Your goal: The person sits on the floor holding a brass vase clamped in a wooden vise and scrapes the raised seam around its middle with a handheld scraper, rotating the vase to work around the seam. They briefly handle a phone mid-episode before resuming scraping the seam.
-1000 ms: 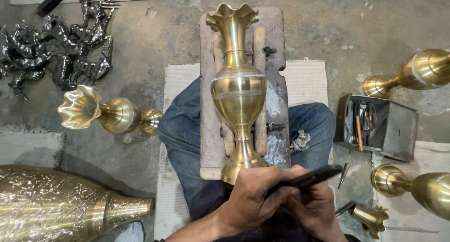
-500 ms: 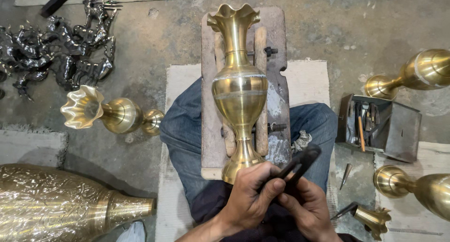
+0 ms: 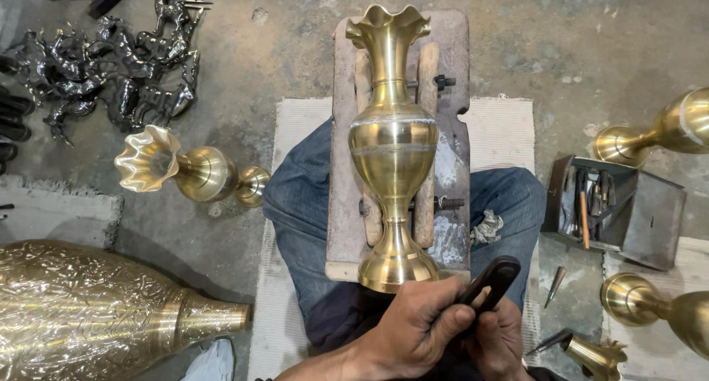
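- The left hand sits at 6 o'clock in the view, its fingers clenched around a dark tool handle that slants up toward 1 o'clock.
- The right hand lies just beside it at 5 o'clock, fingers curled against the lower end of the same handle.
- A brass vase lies lengthwise on a wooden cradle over the person's lap, fluted mouth at 12 o'clock, foot at 6 o'clock, just above the hands.
- At 9 o'clock a smaller brass vase lies on the floor; a large engraved brass vessel fills 8 o'clock.
- An open metal box of tools sits at 3 o'clock.
- Dark metal figurines are heaped at 10 o'clock.
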